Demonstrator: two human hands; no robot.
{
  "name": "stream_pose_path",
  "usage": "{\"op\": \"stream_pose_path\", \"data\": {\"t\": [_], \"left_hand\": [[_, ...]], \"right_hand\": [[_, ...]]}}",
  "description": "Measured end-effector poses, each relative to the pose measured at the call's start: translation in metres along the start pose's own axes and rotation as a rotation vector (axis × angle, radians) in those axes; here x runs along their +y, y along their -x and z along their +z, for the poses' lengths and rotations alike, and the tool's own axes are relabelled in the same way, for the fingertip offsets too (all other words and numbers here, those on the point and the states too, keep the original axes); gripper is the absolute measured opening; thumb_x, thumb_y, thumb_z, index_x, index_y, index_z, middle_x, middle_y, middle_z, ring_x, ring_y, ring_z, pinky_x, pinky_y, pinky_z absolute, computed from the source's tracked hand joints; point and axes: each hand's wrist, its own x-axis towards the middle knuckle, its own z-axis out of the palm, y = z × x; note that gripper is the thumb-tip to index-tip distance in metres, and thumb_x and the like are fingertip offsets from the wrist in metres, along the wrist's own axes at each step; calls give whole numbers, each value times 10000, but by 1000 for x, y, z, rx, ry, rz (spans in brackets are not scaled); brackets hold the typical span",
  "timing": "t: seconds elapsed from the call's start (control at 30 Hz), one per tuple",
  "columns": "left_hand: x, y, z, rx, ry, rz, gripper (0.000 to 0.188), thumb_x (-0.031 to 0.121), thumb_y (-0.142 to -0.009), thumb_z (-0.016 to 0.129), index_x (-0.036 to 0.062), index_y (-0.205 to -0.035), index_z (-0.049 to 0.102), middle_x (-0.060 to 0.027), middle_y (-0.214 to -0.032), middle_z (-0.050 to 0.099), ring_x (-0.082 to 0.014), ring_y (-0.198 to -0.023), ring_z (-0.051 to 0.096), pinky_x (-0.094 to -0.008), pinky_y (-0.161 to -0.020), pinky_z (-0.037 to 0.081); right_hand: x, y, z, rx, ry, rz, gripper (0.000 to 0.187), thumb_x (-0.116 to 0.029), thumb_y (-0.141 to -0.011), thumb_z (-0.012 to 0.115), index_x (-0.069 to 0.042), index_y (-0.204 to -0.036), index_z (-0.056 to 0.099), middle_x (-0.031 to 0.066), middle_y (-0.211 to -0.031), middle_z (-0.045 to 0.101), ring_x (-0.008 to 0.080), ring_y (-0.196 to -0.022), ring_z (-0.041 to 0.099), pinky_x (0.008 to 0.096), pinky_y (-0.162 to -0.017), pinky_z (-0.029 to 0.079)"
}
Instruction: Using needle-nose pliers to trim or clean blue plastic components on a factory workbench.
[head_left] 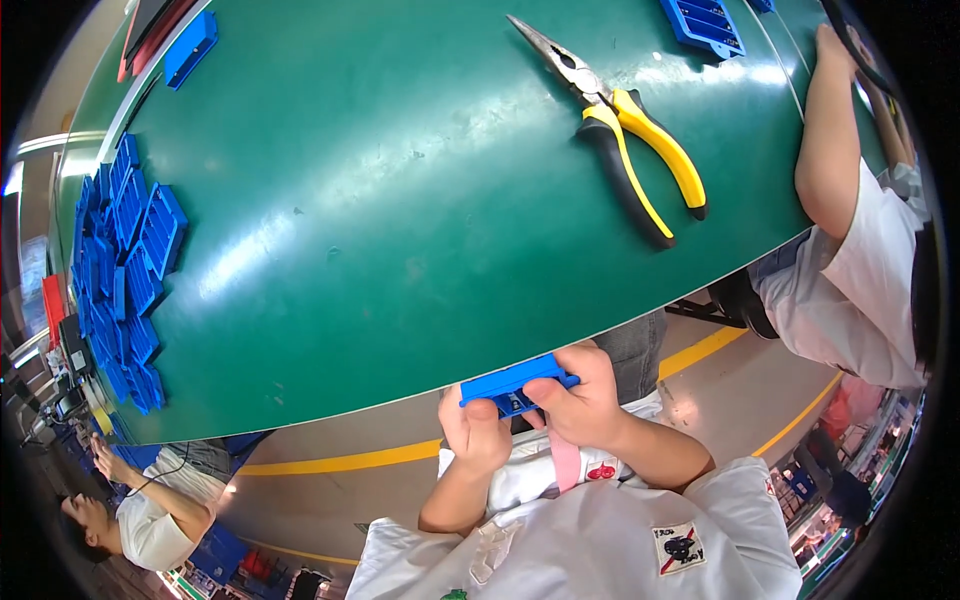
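A small blue plastic tray-like part [510, 381] is held between both hands, just off the near edge of the green table [380, 250]. My left hand [474, 432] grips its left end, thumb pressed against the near side. My right hand [580, 398] closes round the right end, its thumb laid over the near face. The part is tilted, and its recessed side with small inner details partly shows. On the table, beyond my right hand, lie long-nose pliers [610, 125] with yellow and black handles, jaws slightly apart.
Many similar blue parts [125, 270] lie heaped at the table's left end. A single blue part [190, 50] rests at the far left, another blue slotted part [703, 25] at the far right. One co-worker's arm [832, 140] leans on the right side; another person [160, 510] sits at left.
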Motion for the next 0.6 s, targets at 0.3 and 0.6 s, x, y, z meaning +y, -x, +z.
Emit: {"op": "stream_pose_path", "data": {"t": [0.3, 0.6], "left_hand": [[-9, 2, 0, 29, 12, 129, 556, 449, -963, 523, -86, -1113, 533, -140, -884, 636, -161, -609, 624, -252, -481, 489], [7, 4, 8, 42, -98, 24, 660, 560, -956, 463, -74, -1117, 547, -124, -968, 634, -171, -820, 618, -281, -664, 499]], "right_hand": [[5, 0, 5, 87, 75, -57, 438, -384, -924, 637, 51, -940, 592, 37, -690, 605, 81, -515, 551, 226, -437, 420], [-8, 5, 2, 73, 125, 68, 261, -191, -877, 662, 35, -1005, 636, 135, -862, 643, 241, -724, 599, 321, -669, 460]]}}
